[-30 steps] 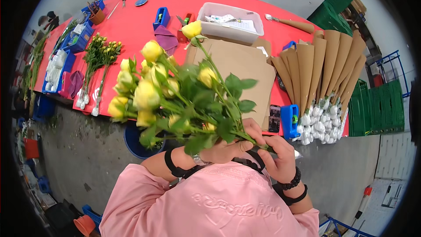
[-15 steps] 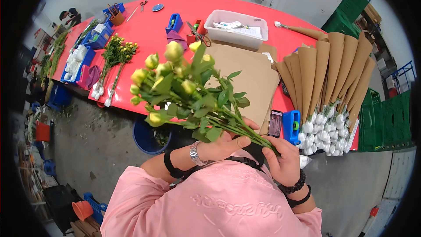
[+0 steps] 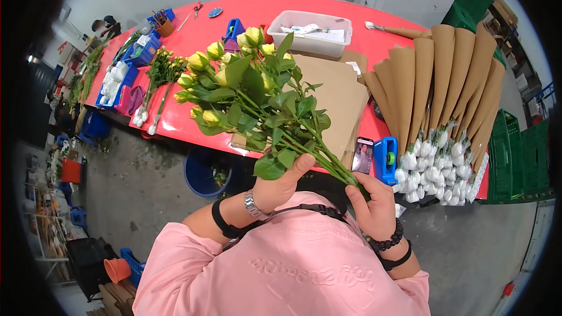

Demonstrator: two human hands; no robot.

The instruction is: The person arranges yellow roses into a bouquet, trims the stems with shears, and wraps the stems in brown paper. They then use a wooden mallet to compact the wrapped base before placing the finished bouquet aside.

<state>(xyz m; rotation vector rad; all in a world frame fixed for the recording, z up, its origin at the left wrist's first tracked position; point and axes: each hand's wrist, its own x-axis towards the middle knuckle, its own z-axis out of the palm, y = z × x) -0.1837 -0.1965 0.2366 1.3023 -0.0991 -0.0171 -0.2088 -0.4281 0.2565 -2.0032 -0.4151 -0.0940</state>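
A bunch of yellow roses point(image 3: 252, 90) with green leaves slants across my front, its blooms to the upper left and its bare stems toward the lower right. My right hand point(image 3: 374, 208) is closed round the stem ends, thumb on top. Farther up the stems, my left hand point(image 3: 278, 187) holds the bunch from below; its thumb lies along the near side, and its other fingers are mostly hidden behind stems and leaves. Beyond the roses lie flat brown paper sheets point(image 3: 331, 102) on the red table point(image 3: 252, 9).
Brown paper cones point(image 3: 421, 82) with white-wrapped stem ends point(image 3: 436, 169) stand at the right, near a blue tape dispenser point(image 3: 385, 161) and a phone point(image 3: 363, 155). A white bin point(image 3: 313, 35) sits behind. Below the table edge is a blue bucket point(image 3: 205, 175); green crates point(image 3: 506, 158) stand far right.
The blooms have swung slightly up and away from me, showing more leaves. My left hand has shifted a little left along the stems; my right hand keeps hold of the ends.
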